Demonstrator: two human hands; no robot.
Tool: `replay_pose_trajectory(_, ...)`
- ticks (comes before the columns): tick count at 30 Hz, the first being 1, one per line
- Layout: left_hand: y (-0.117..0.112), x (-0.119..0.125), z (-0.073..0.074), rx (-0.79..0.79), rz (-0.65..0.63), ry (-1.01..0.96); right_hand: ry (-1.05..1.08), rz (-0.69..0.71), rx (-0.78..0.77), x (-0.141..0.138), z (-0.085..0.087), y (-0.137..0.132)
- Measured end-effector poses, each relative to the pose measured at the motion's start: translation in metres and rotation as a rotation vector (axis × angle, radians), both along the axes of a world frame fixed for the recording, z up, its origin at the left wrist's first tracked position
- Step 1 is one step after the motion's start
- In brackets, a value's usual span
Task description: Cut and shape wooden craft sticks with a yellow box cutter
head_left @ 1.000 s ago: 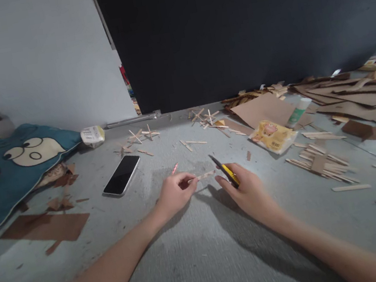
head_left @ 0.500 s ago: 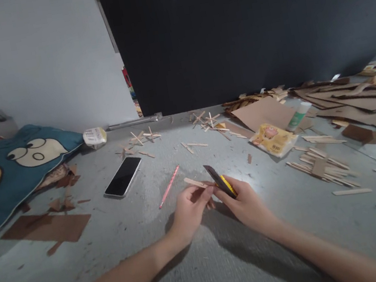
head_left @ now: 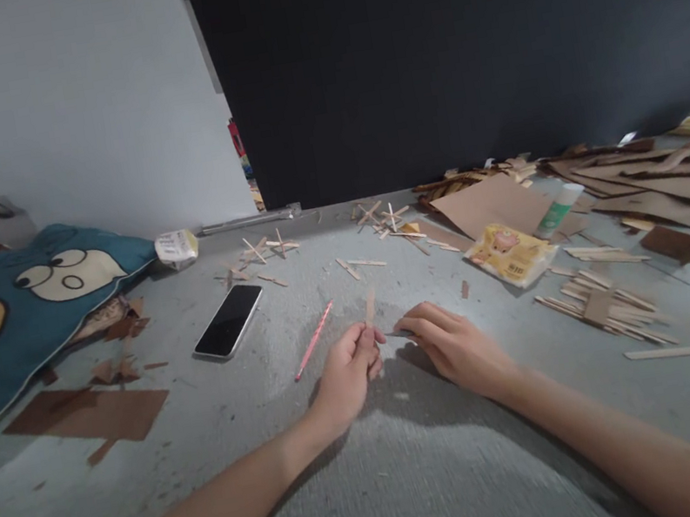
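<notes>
My left hand (head_left: 347, 373) is closed in a pinch on a short wooden craft stick (head_left: 369, 303), which stands nearly upright above my fingertips. My right hand (head_left: 456, 346) lies palm down just to the right of it, low over the grey floor, with its fingers curled together. Only a thin dark tip shows at those fingertips; the yellow utility knife seen earlier is hidden under the hand. A pink pencil (head_left: 314, 340) lies on the floor just left of my left hand.
A black phone (head_left: 228, 320) lies to the left, and a blue cartoon cushion (head_left: 15, 305) at far left. Loose sticks (head_left: 596, 296), a yellow packet (head_left: 509, 253), a glue tube (head_left: 555, 210) and cardboard sheets (head_left: 488, 204) crowd the right. A brown cardboard scrap (head_left: 90, 416) lies left.
My right hand has turned palm down and lowered, hiding the yellow knife. My left hand has swung the stick from lying sideways to pointing up.
</notes>
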State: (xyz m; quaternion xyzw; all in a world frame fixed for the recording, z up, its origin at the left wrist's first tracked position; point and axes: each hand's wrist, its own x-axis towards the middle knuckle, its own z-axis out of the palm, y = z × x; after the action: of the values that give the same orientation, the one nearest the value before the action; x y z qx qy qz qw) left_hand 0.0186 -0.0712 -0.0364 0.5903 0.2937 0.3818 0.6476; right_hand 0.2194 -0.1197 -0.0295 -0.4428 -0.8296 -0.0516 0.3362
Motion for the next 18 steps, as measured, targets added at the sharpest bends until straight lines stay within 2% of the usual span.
replay_pose_trajectory(5, -0.003, -0.001, 0.002, 0.021, -0.068, 0.029, -0.056, -0.008, -0.012, -0.001, 0.000, 0.000)
replay_pose_trajectory(8, -0.004, -0.001, 0.003, -0.028, -0.105, 0.010, -0.051, -0.009, -0.051, -0.002, 0.001, 0.000)
replay_pose_trajectory(11, -0.004, 0.000, 0.004, -0.069, -0.128, -0.012, 0.017, -0.015, -0.087, -0.002, 0.000, 0.002)
replay_pose_trajectory(18, -0.005, -0.001, 0.006, -0.042, -0.124, 0.028, 0.235, 0.060, -0.085, 0.001, -0.011, 0.009)
